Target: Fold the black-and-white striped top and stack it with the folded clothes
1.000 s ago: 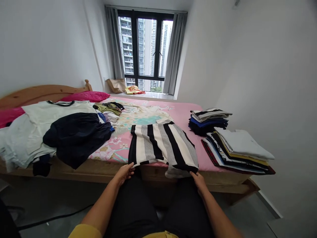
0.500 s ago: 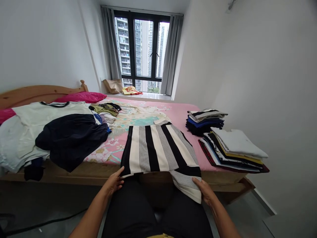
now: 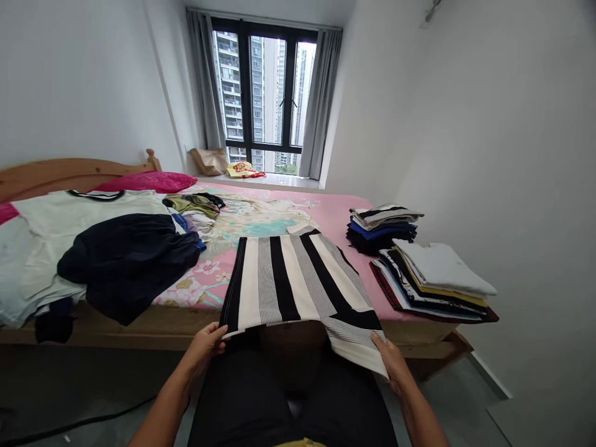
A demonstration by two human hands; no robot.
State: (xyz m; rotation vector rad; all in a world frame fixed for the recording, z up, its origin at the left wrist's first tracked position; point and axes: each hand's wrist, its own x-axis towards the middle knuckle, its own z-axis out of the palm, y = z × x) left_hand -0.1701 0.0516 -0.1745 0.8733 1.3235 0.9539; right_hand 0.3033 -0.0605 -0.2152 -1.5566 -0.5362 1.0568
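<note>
A black-and-white striped garment [image 3: 298, 279] lies on the pink bedsheet [image 3: 335, 208], with its near edge pulled over the bed's front edge toward my lap. My left hand [image 3: 205, 346] pinches its near left corner. My right hand [image 3: 393, 366] grips its near right corner, where a finely striped flap hangs down. Both hands are closed on the cloth.
Loose clothes lie heaped at the left: a dark garment [image 3: 128, 261] on a white shirt [image 3: 69, 214]. Two stacks of folded clothes [image 3: 433, 279] [image 3: 382, 226] sit at the right near the wall. A wooden bed frame [image 3: 153, 323] runs across, and a cable [image 3: 74, 422] lies on the floor.
Both hands have drawn the striped garment toward me, so more of it hangs off the bed edge. The view has shifted slightly right.
</note>
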